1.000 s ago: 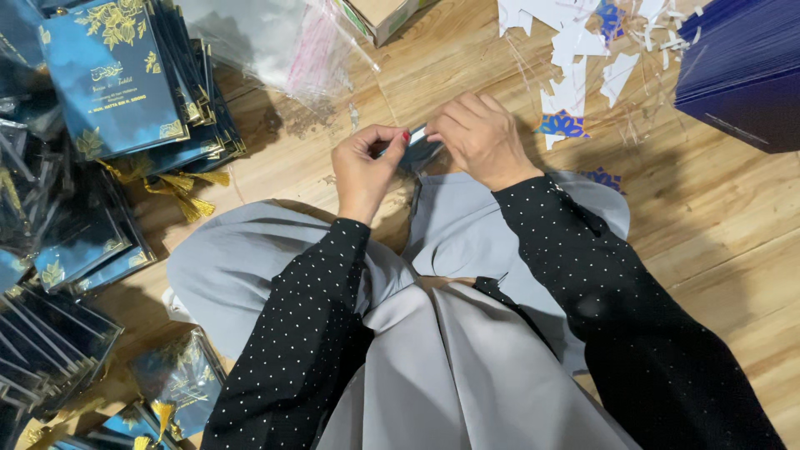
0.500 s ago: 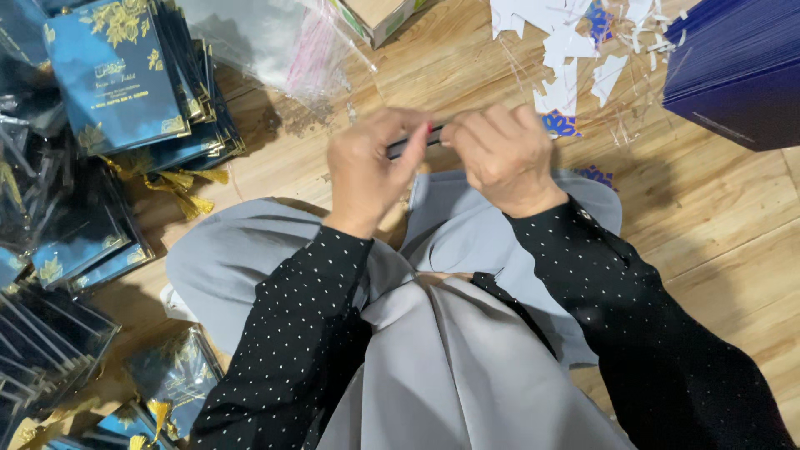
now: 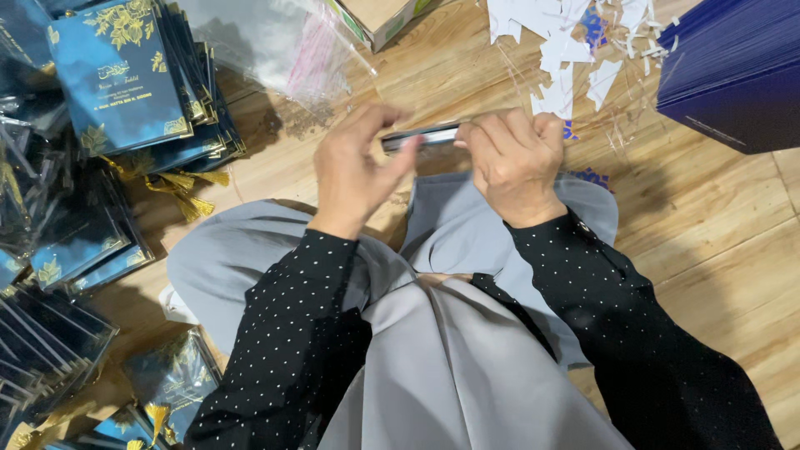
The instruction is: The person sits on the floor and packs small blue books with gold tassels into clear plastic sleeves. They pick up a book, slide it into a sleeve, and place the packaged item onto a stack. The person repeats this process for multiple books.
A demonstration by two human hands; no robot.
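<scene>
My left hand (image 3: 358,171) and my right hand (image 3: 517,162) are raised over my lap, both gripping a thin dark blue card (image 3: 421,136) seen edge-on between them. The left fingertips pinch its left end, the right hand closes on its right end. Both arms wear black sleeves with white dots over grey fabric (image 3: 467,367).
Stacks of dark blue cards with gold floral print and gold tassels (image 3: 117,83) fill the left side. Clear plastic sleeves (image 3: 275,42) lie at the top, next to a cardboard box (image 3: 379,17). White paper scraps (image 3: 567,58) and a navy card stack (image 3: 733,75) lie right on the wooden floor.
Both hands have lifted higher and spread a little, and the card between them has turned flat and edge-on to me. The view has shifted slightly.
</scene>
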